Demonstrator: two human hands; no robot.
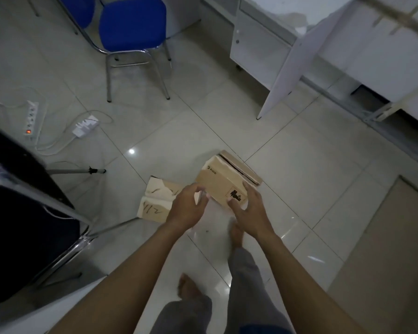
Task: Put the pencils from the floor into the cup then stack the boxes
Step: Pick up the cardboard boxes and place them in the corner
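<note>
While hands [186,204] [250,210] hover, box [223,182] marked PICO

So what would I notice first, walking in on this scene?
Most likely the two bare hands, the left hand and right hand, at the near end of a tan cardboard box on the tiled floor, mid-view. That box seems to rest against a flatter box behind it, with a torn, scribbled-on box to its left. At the top, a bright blue chair stands out.
</note>
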